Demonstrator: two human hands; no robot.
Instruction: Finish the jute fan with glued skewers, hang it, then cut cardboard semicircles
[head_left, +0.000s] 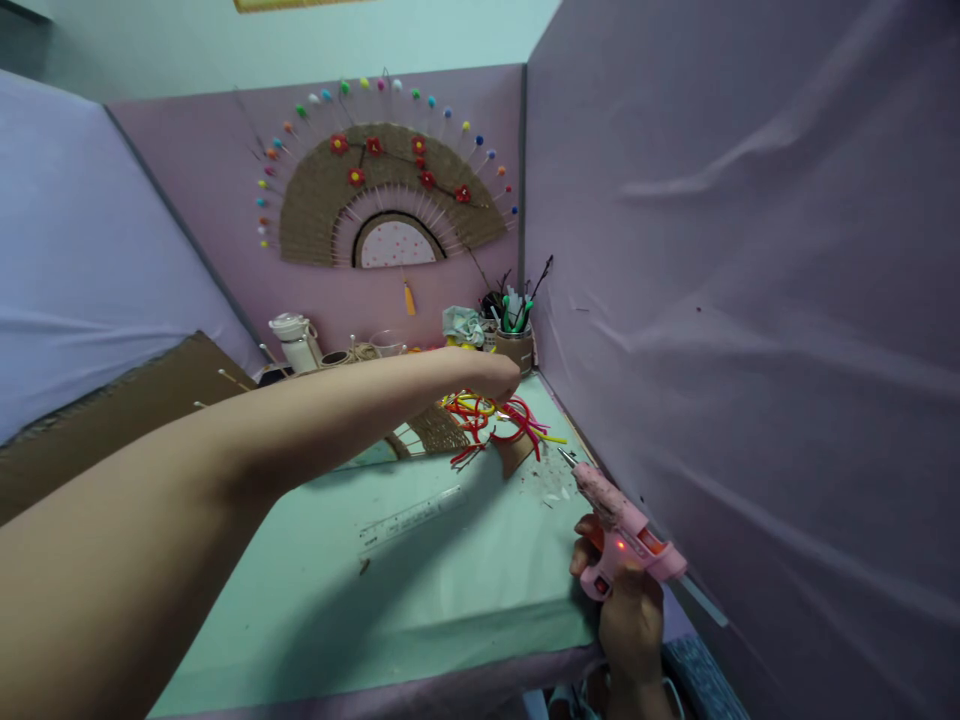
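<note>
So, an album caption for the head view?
Pink hot glue gun in right hand, left hand near red and yellow pipe cleaners.

Pale green tabletop (517, 570) | clear ruler (411, 518) | red and yellow pipe cleaners (478, 421) | brown piece (514, 459)

Left arm (247, 440) outstretched, left hand (495, 374) far forward, right hand (632, 608) low and near, fingers (586, 556) curled.

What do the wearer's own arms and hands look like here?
The left arm is bare as far as it shows, without sleeve or watch. Both the left hand and right hand are ungloved; the left fingers are mostly hidden.
</note>
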